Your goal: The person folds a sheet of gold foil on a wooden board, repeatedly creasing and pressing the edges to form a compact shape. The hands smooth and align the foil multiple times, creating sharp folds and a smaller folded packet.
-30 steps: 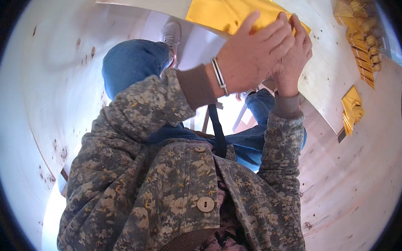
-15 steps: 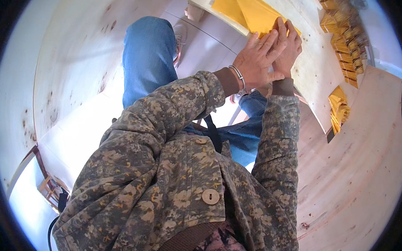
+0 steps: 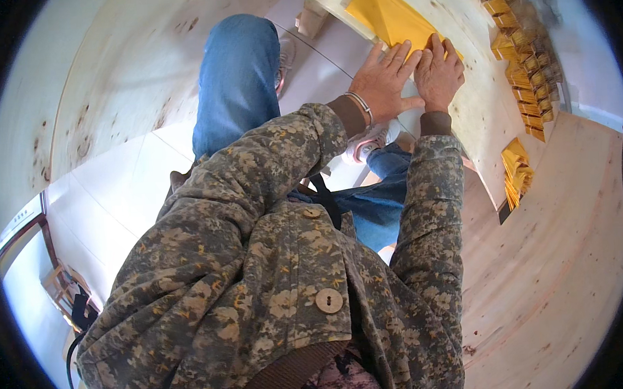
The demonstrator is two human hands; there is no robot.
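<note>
While both palms press down side by side, the yellow envelope [image 3: 387, 17] lies flat on the pale plywood worktop [image 3: 475, 111], close to its near edge, which runs along above the person's knees. It is a plain golden-yellow paper piece with a sharp diagonal fold line across it; its lower end is hidden under the hands. The left hand [image 3: 380, 84], with a metal bangle [image 3: 360, 107] at the wrist, lies with fingers spread and flat on the envelope's lower part. The right hand [image 3: 438, 74] sits just beside it, touching it at the thumb, fingers straight and close together, also flat on the paper; neither hand grips anything.

Along the worktop's far right side runs a row of stacked yellow packets [image 3: 520, 46], narrow and edge-on. A further bundle of yellow envelopes [image 3: 516, 175] stands at the worktop's right edge, well apart from the hands. Bare plywood lies open between the hands and that row. Below, white floor tiles [image 3: 116, 182] show to the left.
</note>
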